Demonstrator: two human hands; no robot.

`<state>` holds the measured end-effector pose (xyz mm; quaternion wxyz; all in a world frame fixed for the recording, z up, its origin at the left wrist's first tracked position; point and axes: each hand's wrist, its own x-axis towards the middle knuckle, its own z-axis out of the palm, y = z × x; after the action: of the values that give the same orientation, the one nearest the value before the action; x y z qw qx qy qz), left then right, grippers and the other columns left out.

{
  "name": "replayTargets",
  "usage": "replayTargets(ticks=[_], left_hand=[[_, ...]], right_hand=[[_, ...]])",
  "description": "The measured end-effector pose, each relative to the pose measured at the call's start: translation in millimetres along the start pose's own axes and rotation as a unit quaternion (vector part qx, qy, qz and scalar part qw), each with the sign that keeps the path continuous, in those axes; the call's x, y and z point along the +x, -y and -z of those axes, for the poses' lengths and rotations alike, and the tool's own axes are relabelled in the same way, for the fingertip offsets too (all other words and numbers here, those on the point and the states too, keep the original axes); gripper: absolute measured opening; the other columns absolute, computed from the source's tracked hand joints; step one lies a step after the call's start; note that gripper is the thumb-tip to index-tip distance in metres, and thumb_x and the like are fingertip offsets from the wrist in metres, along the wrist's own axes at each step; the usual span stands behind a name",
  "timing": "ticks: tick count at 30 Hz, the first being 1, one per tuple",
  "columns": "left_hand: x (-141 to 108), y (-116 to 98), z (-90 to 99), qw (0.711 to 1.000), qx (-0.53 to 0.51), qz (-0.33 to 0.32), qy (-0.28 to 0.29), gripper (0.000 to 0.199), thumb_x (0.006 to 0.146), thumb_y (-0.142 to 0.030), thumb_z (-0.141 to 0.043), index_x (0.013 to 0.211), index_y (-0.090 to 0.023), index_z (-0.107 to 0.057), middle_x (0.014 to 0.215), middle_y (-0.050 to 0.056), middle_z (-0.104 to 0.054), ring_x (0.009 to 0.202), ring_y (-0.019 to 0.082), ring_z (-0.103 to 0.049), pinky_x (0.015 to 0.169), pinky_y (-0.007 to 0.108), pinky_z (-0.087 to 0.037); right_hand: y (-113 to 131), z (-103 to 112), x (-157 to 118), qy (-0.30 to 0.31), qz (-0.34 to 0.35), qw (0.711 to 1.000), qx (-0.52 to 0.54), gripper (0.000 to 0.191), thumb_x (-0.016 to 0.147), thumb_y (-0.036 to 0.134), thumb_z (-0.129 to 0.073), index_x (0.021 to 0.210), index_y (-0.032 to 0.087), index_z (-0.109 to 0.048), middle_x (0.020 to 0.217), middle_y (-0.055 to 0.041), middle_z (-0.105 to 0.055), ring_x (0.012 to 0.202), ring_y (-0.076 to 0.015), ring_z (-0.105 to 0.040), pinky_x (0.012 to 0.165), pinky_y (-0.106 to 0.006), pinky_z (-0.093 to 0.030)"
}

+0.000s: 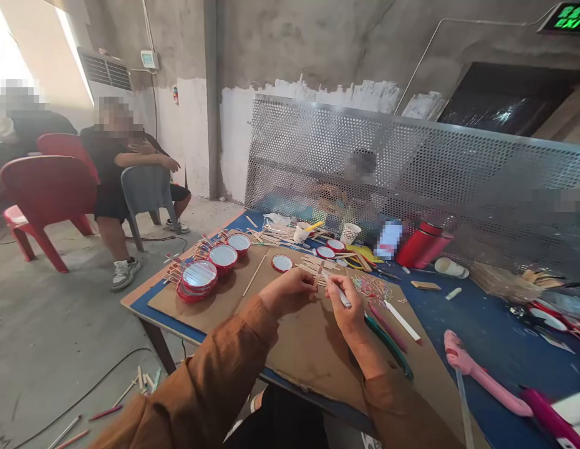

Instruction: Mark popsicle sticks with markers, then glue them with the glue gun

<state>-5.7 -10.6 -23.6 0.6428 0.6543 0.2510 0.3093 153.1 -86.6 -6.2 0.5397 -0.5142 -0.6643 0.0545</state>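
My left hand (292,290) is closed around a small wooden stick (319,274), held upright above the cardboard sheet (299,355). Close to its right, my right hand (347,305) grips a white pen (339,293), its tip near the stick. A round white disc with a red rim (282,263) lies behind my left hand. Tangled colourful rubber bands (372,288) are beyond my right hand. Stacks of red-rimmed discs with sticks (199,277) stand at the left of the cardboard.
Paper cups (301,232), a red bottle (418,243) and loose sticks line the table's back. A pink glue gun (486,380) and a teal tool (388,346) lie right. Behind stands a perforated metal panel (411,162). A person (126,162) sits at the left.
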Motion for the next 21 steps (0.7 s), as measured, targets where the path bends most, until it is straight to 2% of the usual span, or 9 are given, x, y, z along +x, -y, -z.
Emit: replayTargets(ticks=[7, 19, 21], left_hand=[[-0.9, -2.2, -5.7, 0.995, -0.101, -0.011, 0.009, 0.021, 0.057, -0.023, -0.075, 0.056, -0.014, -0.056, 0.052, 0.001, -0.053, 0.055, 0.011, -0.046, 0.060, 0.027, -0.041], [3.3, 2.2, -0.5, 0.999, -0.042, 0.000, 0.023, 0.024, 0.059, -0.026, -0.077, 0.056, -0.014, -0.056, 0.054, 0.001, -0.054, 0.055, 0.010, -0.046, 0.059, 0.026, -0.039], [2.1, 4.3, -1.9, 0.998, -0.058, -0.010, 0.019, 0.024, 0.060, -0.027, -0.076, 0.057, -0.014, -0.056, 0.055, 0.000, -0.054, 0.056, 0.010, -0.046, 0.059, 0.026, -0.039]], right_hand=[[-1.3, -0.9, -0.3, 0.009, 0.004, 1.000, -0.007, 0.022, 0.092, 0.043, -0.053, 0.089, 0.024, -0.062, 0.075, -0.0018, -0.069, 0.072, -0.0194, -0.068, 0.064, -0.030, -0.052], [1.1, -1.1, 0.5, 0.010, 0.011, 1.000, -0.015, 0.023, 0.092, 0.045, -0.053, 0.090, 0.024, -0.062, 0.076, -0.0023, -0.070, 0.070, -0.0192, -0.068, 0.065, -0.030, -0.052], [1.3, -0.8, 0.8, 0.007, 0.012, 1.000, -0.014, 0.022, 0.092, 0.044, -0.052, 0.090, 0.024, -0.062, 0.076, -0.0024, -0.070, 0.070, -0.0192, -0.067, 0.065, -0.030, -0.052]])
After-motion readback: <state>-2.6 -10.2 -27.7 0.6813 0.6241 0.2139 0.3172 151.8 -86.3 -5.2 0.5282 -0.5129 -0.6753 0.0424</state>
